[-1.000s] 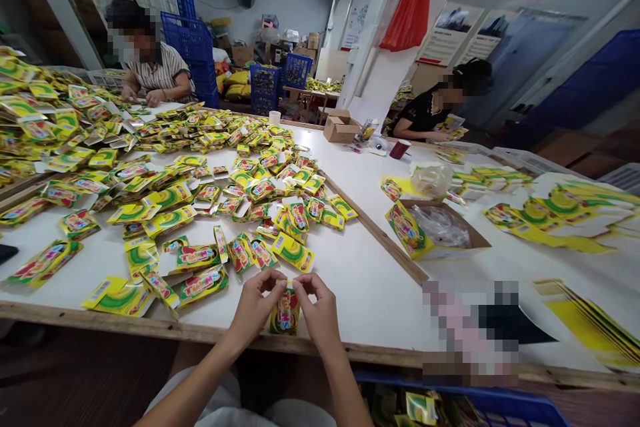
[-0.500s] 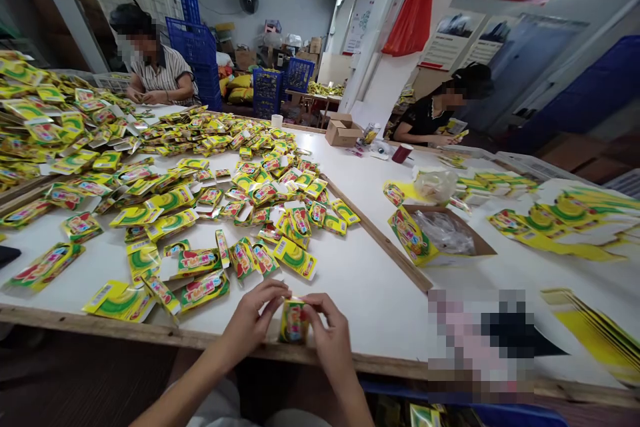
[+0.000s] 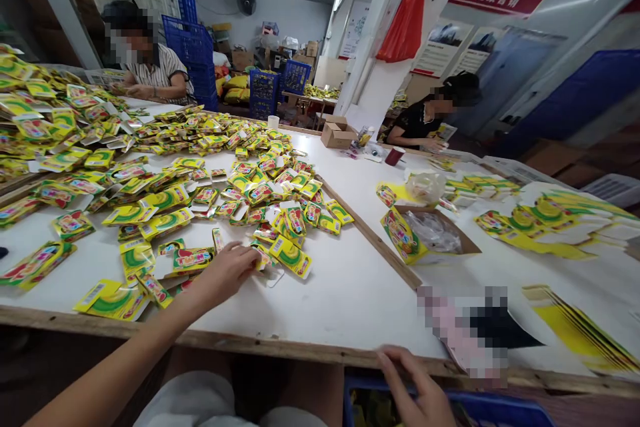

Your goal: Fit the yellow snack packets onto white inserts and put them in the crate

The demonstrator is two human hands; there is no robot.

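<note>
My left hand (image 3: 231, 273) reaches over the near side of the pile, its fingers curled on a small yellow-and-green carton (image 3: 263, 256) with a clear end flap standing out. The hand covers part of that carton. Loose cartons (image 3: 187, 260) of the same kind lie around the wrist. Lower right, past the table edge, my right hand (image 3: 417, 383) hovers above a blue crate (image 3: 500, 407) with its fingers apart and nothing in them. Small cartons (image 3: 373, 407) show dimly inside the crate.
A wooden strip (image 3: 370, 233) divides the white tabletop. Beyond it stand an open display box (image 3: 430, 233) with clear bags and flat yellow card sheets (image 3: 585, 327). A blurred pink-and-black item (image 3: 470, 333) lies near the edge. Two people (image 3: 155, 73) sit across the table.
The carton I held upright between both hands has left them. My left hand has moved up and left to the pile; my right hand has moved right and down over the crate.
</note>
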